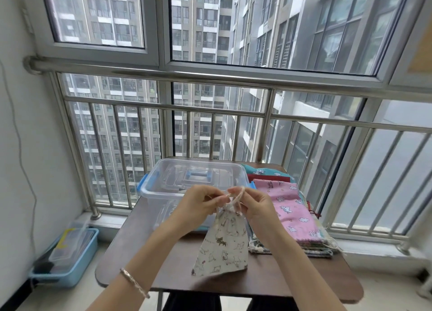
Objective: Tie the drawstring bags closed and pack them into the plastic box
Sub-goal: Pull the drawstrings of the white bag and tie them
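A cream drawstring bag (pixel 222 245) with small animal prints hangs above the brown table (pixel 280 278), its neck gathered at the top. My left hand (pixel 201 203) pinches one end of its pale cord. My right hand (pixel 254 205) pinches the other end, which loops over its fingers. Behind my hands stands the clear plastic box (pixel 163 184) with blue latches, open at the top, with its lid visible under or behind it. A stack of flat bags lies at the right, a pink unicorn-print bag (pixel 292 207) on top.
More folded fabric, teal and red (pixel 264 174), lies behind the pink bag. A metal railing (pixel 210 77) and window run behind the table. On the floor at the left sits a light blue tray (pixel 77 261) holding a clear container.
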Available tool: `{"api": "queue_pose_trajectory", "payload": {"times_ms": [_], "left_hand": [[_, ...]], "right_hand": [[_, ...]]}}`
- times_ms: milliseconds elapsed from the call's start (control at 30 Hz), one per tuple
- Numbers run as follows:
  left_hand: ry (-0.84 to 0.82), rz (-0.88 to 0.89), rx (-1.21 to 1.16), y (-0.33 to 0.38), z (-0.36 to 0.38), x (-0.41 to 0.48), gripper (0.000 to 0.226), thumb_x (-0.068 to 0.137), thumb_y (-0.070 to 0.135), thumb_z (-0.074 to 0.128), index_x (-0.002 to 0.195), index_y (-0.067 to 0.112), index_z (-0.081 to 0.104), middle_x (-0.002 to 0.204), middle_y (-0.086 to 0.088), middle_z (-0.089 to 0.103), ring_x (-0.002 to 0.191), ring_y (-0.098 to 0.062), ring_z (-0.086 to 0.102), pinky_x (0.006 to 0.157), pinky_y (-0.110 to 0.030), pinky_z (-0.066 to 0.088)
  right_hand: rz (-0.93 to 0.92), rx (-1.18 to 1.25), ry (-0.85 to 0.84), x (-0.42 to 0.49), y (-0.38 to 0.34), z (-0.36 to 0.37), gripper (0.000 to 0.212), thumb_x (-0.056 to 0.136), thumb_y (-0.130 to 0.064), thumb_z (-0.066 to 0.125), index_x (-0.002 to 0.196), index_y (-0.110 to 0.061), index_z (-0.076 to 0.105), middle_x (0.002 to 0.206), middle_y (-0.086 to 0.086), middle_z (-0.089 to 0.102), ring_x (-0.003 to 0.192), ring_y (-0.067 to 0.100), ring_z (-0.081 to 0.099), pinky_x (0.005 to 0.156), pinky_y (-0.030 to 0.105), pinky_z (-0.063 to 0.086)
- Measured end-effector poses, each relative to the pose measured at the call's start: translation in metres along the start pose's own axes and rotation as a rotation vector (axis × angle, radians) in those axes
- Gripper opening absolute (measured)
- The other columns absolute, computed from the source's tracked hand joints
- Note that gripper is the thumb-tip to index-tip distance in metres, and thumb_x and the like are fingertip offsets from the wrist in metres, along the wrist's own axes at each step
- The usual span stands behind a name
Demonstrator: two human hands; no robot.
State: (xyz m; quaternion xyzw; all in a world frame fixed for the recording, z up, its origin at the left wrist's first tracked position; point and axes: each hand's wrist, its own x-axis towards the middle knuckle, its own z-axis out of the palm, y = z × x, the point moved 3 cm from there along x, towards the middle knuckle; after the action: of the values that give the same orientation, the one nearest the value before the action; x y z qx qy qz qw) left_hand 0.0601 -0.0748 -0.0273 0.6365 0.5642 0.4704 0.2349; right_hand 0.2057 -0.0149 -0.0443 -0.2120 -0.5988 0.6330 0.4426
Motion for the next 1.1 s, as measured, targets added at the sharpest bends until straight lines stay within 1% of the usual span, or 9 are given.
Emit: {"api": "queue_pose_trajectory", "payload": {"times_ms": [200, 333, 467, 567, 667, 767, 933, 1000, 1100], "left_hand": [[0.018, 0.044, 0.093, -0.004, -0.003, -0.003, 0.010, 0.083, 0.015, 0.071, 0.083, 0.024, 0.075, 0.070, 0.003, 0.069, 0.062, -0.006, 0.056, 0.064, -0.030, 0.050], [0.086, 0.061, 0.322, -0.011, -0.016, -0.008, 0.009, 0.086, 0.018, 0.068, 0.090, 0.016, 0.076, 0.080, 0.002, 0.069, 0.073, -0.011, 0.062, 0.075, -0.034, 0.053], [0.209, 0.129, 0.479, -0.016, -0.026, -0.016, 0.009, 0.084, 0.025, 0.071, 0.091, 0.024, 0.077, 0.078, 0.011, 0.054, 0.074, -0.007, 0.050, 0.067, -0.023, 0.044], [0.299, 0.190, 0.574, -0.007, -0.021, -0.017, 0.012, 0.085, 0.031, 0.069, 0.093, 0.028, 0.076, 0.074, 0.011, 0.055, 0.066, -0.010, 0.055, 0.060, -0.029, 0.048], [0.319, 0.248, 0.537, 0.002, -0.013, -0.018, 0.013, 0.084, 0.029, 0.071, 0.095, 0.028, 0.077, 0.073, 0.012, 0.065, 0.061, -0.009, 0.059, 0.058, -0.032, 0.052], [0.323, 0.257, 0.424, 0.006, -0.008, -0.016, 0.014, 0.082, 0.023, 0.074, 0.096, 0.026, 0.077, 0.082, 0.011, 0.074, 0.067, -0.004, 0.065, 0.064, -0.029, 0.056], [0.141, 0.101, -0.038, 0.003, 0.002, -0.013, 0.030, 0.087, 0.011, 0.067, 0.115, 0.020, 0.069, 0.096, 0.007, 0.074, 0.088, -0.002, 0.070, 0.086, -0.027, 0.056], [0.025, 0.064, -0.068, 0.001, 0.006, -0.013, 0.048, 0.086, 0.019, 0.067, 0.131, 0.024, 0.055, 0.101, 0.009, 0.073, 0.093, -0.001, 0.069, 0.088, -0.023, 0.054], [0.026, 0.047, -0.032, -0.003, 0.001, -0.012, 0.064, 0.078, 0.022, 0.074, 0.137, 0.027, 0.048, 0.096, 0.006, 0.075, 0.089, -0.004, 0.070, 0.085, -0.021, 0.055]], "right_hand": [[0.070, 0.375, 0.095, 0.002, 0.006, -0.002, 0.022, 0.090, -0.022, 0.055, 0.092, -0.008, 0.072, 0.083, 0.006, 0.072, 0.086, 0.015, 0.068, 0.086, 0.029, 0.046], [0.056, 0.413, 0.195, 0.003, 0.008, -0.013, 0.024, 0.082, -0.021, 0.061, 0.093, -0.001, 0.069, 0.064, 0.001, 0.066, 0.063, 0.012, 0.062, 0.080, 0.028, 0.045], [-0.038, -0.108, 0.154, -0.001, 0.002, -0.019, 0.033, 0.085, -0.026, 0.066, 0.071, 0.004, 0.069, 0.057, 0.002, 0.057, 0.065, 0.008, 0.061, 0.083, 0.033, 0.044], [-0.120, -0.528, 0.028, -0.003, -0.006, -0.003, 0.038, 0.091, -0.027, 0.065, 0.073, 0.007, 0.068, 0.054, 0.003, 0.045, 0.053, 0.012, 0.040, 0.061, 0.028, 0.036], [-0.088, -0.848, -0.110, -0.001, -0.009, 0.011, 0.042, 0.095, -0.026, 0.057, 0.061, -0.002, 0.060, 0.052, -0.001, 0.039, 0.049, 0.009, 0.031, 0.049, 0.025, 0.026], [-0.044, -0.964, -0.171, 0.000, -0.008, 0.017, 0.040, 0.091, -0.018, 0.052, 0.052, -0.016, 0.042, 0.051, -0.004, 0.035, 0.049, 0.011, 0.031, 0.051, 0.028, 0.026], [-0.015, -0.850, -0.152, -0.004, -0.006, 0.018, 0.042, 0.096, -0.024, 0.053, 0.054, -0.023, 0.060, 0.044, -0.011, 0.040, 0.044, 0.005, 0.031, 0.047, 0.020, 0.026], [0.030, -0.737, -0.141, -0.003, -0.005, 0.015, 0.040, 0.097, -0.024, 0.053, 0.059, -0.027, 0.067, 0.048, -0.012, 0.038, 0.047, 0.010, 0.031, 0.049, 0.025, 0.026], [0.069, -0.592, -0.120, -0.006, -0.004, 0.014, 0.038, 0.090, -0.036, 0.054, 0.056, -0.022, 0.063, 0.056, -0.001, 0.037, 0.058, 0.017, 0.033, 0.059, 0.035, 0.029]]}}
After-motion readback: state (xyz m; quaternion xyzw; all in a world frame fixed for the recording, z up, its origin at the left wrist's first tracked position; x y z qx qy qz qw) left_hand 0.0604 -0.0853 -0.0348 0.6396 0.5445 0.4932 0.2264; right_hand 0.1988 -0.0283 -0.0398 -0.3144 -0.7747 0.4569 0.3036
